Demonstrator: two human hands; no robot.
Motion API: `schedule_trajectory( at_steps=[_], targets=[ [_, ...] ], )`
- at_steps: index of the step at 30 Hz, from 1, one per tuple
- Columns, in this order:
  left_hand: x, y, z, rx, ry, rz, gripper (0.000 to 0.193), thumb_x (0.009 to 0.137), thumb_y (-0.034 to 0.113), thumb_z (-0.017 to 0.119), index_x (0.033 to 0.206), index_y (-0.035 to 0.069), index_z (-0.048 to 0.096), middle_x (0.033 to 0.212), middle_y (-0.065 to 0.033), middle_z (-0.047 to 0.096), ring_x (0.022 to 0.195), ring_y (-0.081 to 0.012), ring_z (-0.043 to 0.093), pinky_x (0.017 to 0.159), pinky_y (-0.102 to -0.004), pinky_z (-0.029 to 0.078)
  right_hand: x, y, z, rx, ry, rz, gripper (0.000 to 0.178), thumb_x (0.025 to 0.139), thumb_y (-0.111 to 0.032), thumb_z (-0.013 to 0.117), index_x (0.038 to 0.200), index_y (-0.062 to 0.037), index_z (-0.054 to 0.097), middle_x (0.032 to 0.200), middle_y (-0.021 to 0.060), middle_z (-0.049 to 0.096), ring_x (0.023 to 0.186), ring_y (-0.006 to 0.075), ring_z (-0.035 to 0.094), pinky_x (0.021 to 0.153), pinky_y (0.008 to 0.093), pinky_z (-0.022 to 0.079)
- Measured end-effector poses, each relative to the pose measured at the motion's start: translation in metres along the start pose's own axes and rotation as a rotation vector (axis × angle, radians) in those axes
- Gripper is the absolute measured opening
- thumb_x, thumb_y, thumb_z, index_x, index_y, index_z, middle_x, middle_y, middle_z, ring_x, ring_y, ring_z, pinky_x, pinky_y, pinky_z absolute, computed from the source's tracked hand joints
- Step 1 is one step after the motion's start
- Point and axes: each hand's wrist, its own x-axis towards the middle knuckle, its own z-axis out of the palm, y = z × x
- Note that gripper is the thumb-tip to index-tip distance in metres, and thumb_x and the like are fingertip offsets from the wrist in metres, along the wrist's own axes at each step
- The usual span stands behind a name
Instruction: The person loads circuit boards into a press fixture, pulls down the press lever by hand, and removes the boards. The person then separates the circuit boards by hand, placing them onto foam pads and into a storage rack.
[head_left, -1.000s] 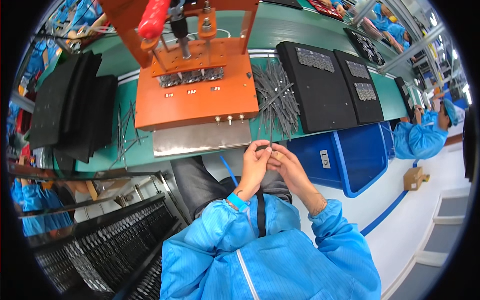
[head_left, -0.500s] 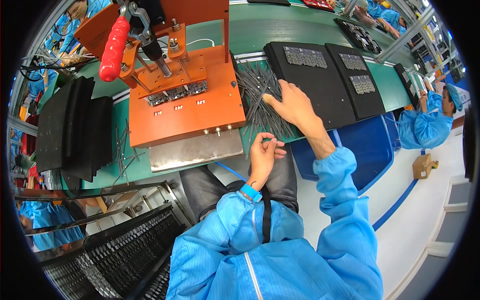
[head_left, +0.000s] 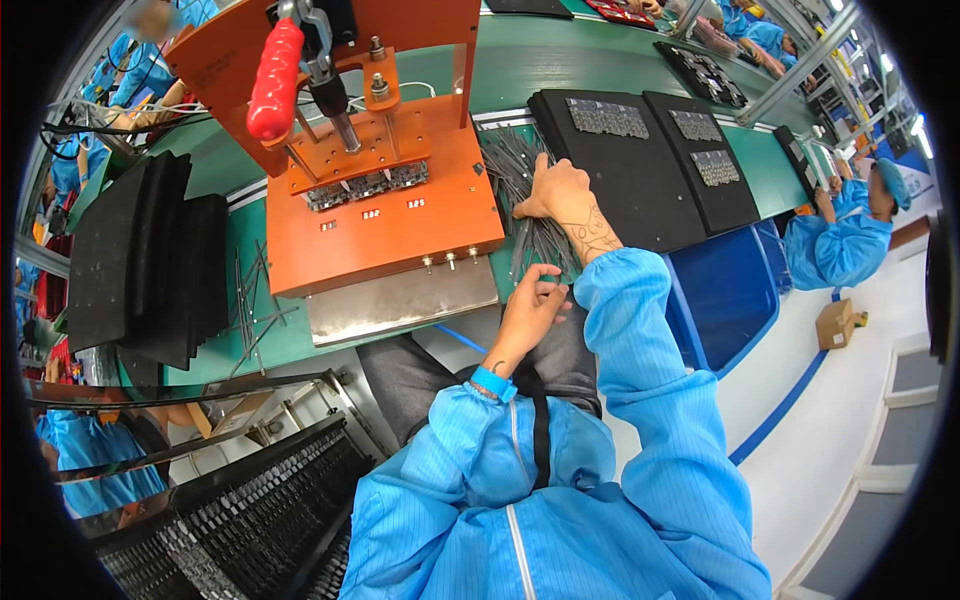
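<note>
My right hand (head_left: 562, 194) lies over a loose pile of thin dark grey strips (head_left: 545, 245) on the green bench. Its thumb and index finger are spread apart on the strips; the other fingers are partly hidden. Just below the pile, near the bench edge, my left hand (head_left: 530, 312) hovers above my lap with loosely curled fingers, slightly apart, and nothing visible in them. Left of the pile stands an orange press fixture (head_left: 385, 240) with a red-handled toggle clamp (head_left: 277, 80). A row of small circuit boards (head_left: 368, 187) sits under its pressing plate.
Black foam pads (head_left: 640, 185) bearing circuit board panels (head_left: 607, 117) lie to the right. More black pads (head_left: 125, 260) stand at the left, beside a few loose strips (head_left: 250, 300). A blue bin (head_left: 735, 300) is below the bench; a black rack (head_left: 230, 510) stands lower left. A co-worker (head_left: 845, 230) sits at right.
My right hand has shifted left and closer in over the strip pile. My left hand stays near the bench edge, and the view has moved slightly.
</note>
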Motion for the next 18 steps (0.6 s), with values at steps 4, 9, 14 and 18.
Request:
schedule_trajectory(
  at_steps=[4,9,14,18],
  targets=[
    [0.003,-0.011,-0.001,0.008,0.044,0.118,0.028,0.092,0.01,0.056,0.117,0.003,0.049,0.105,-0.0137,0.063,0.091,-0.0177,0.065,0.07,-0.0289,0.053,-0.002,-0.014,-0.002,-0.075,-0.095,0.026,0.116,0.059,-0.062,0.075,0.145,-0.001,0.026,0.123,0.0235,0.053,0.109,0.0342,0.059,0.078,0.0469,0.054],
    [0.004,-0.015,-0.013,0.001,0.054,0.241,0.024,0.092,0.009,0.056,0.114,0.0,0.05,0.116,-0.0176,0.059,0.096,-0.0227,0.065,0.075,-0.0317,0.051,0.006,-0.02,-0.004,0.051,-0.167,0.052,0.111,0.059,-0.059,0.075,0.142,-0.0006,0.028,0.122,0.0237,0.053,0.11,0.0365,0.059,0.08,0.0494,0.053],
    [-0.033,0.018,-0.015,0.595,0.187,0.457,0.034,0.085,0.004,0.06,0.116,-0.002,0.049,0.112,-0.0209,0.055,0.103,-0.0332,0.058,0.088,-0.0395,0.049,0.005,-0.004,-0.019,0.19,-0.166,0.05,0.104,0.061,-0.058,0.072,0.138,0.003,0.036,0.123,0.0234,0.058,0.112,0.0332,0.059,0.092,0.0392,0.05],
    [-0.031,0.018,-0.004,0.772,0.291,0.563,0.038,0.082,0.004,0.061,0.118,-0.001,0.049,0.122,-0.0245,0.046,0.112,-0.0424,0.05,0.095,-0.0452,0.043,0.006,-0.013,-0.014,0.173,-0.127,0.062,0.103,0.062,-0.061,0.07,0.137,0.0026,0.037,0.121,0.0231,0.059,0.111,0.0341,0.06,0.091,0.0407,0.05]
  ],
)
